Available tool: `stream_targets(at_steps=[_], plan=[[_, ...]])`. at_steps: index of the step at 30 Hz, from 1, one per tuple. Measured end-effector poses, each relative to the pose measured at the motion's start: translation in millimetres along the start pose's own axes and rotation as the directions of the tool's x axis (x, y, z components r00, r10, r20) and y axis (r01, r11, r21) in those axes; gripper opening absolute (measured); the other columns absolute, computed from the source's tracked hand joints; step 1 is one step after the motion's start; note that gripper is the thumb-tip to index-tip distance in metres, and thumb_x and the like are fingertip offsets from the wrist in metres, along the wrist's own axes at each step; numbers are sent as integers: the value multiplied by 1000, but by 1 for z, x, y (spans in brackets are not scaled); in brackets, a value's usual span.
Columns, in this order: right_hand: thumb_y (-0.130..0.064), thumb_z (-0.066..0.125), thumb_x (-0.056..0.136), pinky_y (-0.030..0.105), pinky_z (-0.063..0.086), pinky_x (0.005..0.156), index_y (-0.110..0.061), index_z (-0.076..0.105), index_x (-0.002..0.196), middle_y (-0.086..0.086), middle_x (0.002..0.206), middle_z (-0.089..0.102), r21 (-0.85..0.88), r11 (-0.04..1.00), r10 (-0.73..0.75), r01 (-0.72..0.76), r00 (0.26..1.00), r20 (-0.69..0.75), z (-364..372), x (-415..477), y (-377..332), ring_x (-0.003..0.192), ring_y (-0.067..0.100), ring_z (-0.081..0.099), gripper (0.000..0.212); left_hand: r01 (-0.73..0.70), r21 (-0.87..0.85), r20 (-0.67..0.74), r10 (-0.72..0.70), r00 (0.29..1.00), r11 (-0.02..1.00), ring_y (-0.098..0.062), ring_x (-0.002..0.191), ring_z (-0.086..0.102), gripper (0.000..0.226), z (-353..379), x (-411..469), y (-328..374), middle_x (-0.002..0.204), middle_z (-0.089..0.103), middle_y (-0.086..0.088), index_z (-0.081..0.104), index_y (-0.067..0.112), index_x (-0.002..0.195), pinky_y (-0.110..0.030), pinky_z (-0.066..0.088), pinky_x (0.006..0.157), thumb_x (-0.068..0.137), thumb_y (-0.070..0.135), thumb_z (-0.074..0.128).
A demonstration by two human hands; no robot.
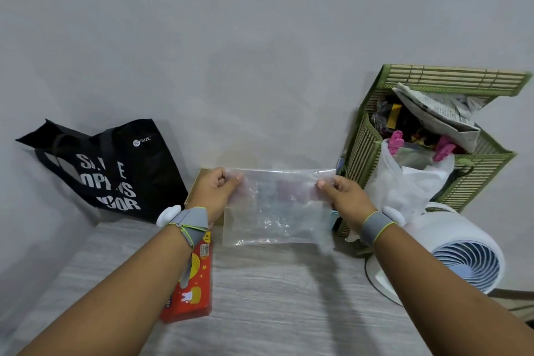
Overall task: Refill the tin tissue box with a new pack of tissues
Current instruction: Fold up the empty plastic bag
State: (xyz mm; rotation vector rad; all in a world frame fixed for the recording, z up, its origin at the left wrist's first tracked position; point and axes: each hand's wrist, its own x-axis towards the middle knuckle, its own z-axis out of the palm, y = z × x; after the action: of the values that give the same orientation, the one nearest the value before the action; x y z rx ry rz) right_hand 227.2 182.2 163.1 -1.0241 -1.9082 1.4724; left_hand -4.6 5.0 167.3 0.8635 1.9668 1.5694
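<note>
My single wide-angle head view looks forward and down, close over the left hand (215, 192) and right hand (345, 198), onto the table (274, 298).

A home: tote bag (115, 170), bamboo basket (433, 138), desk fan (459, 257) crowd a table (274, 298).

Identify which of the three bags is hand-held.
The clear plastic bag: left hand and right hand pinch its top corners. The black tote bag and white plastic bag are not held.

black tote bag (109, 170) | small logo: "pazic" | big white letters, partly hidden: "OP…S", "…OOR"
</note>
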Motion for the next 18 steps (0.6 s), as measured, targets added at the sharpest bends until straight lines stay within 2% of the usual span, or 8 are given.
stream_targets(at_steps=[2,5,7,9,10,12,14,18], plan=[[-28,54,99,30,53,66,4,68,87,8,71,65,27,999,-25,25,1000,-17,6,-3,-4,65,15,58,38,45,-118,25,-43,999,992,-25,72,59,22,4,-2,0,76,66,-8,63,16,76,-37,49,70,88,33,69],[-28,47,103,18,41,47,1,67,74,-7,49,49,97,995,10,-4,998,-68,16,-5,-6,44,6,43,45,150,-162,131,-129,983,975,-21,87,67,24,10,-10,-5,93,72,-5,67,12,91,-31,52,78,83,33,74],[-30,49,102,23,40,47,-5,60,69,-4,50,52,154,988,39,-25,996,-86,20,-6,-7,47,10,44,42,174,-203,115,-153,981,964,-22,86,64,38,12,-13,-9,94,71,-9,70,5,95,-30,51,79,77,38,79],[-37,55,97,28,40,50,-7,56,71,5,59,53,193,981,48,-33,996,-78,21,-5,-5,54,19,45,40,157,-227,84,-141,986,961,-26,79,57,57,13,-14,-13,86,66,-21,70,0,92,-39,47,76,67,49,82],[-38,59,95,27,39,50,-11,54,69,4,60,51,192,981,45,-29,996,-79,21,-7,-6,54,17,44,38,145,-215,70,-133,989,966,-27,76,56,58,13,-14,-17,83,66,-28,69,-1,92,-41,46,72,67,50,81],[-38,63,94,23,37,48,-21,46,63,-3,57,47,156,988,1,19,992,-127,21,-9,-8,50,10,41,38,113,-160,36,-109,993,981,-23,69,58,45,15,-17,-13,80,68,-28,69,-1,93,-33,48,65,78,41,77],[-35,59,96,22,36,47,-20,46,63,-2,55,43,100,992,-56,77,978,-200,21,-11,-10,48,9,38,39,59,-106,-28,-63,998,993,-14,66,63,29,16,-19,-12,80,72,-13,71,4,97,-20,50,62,86,31,72],[-27,52,100,17,35,45,-14,48,66,0,53,39,55,992,-93,116,944,-317,26,-15,-15,42,3,35,37,-38,-26,-79,36,996,999,-9,75,63,17,15,-23,-10,92,73,-8,71,18,97,-10,49,65,90,33,66]])
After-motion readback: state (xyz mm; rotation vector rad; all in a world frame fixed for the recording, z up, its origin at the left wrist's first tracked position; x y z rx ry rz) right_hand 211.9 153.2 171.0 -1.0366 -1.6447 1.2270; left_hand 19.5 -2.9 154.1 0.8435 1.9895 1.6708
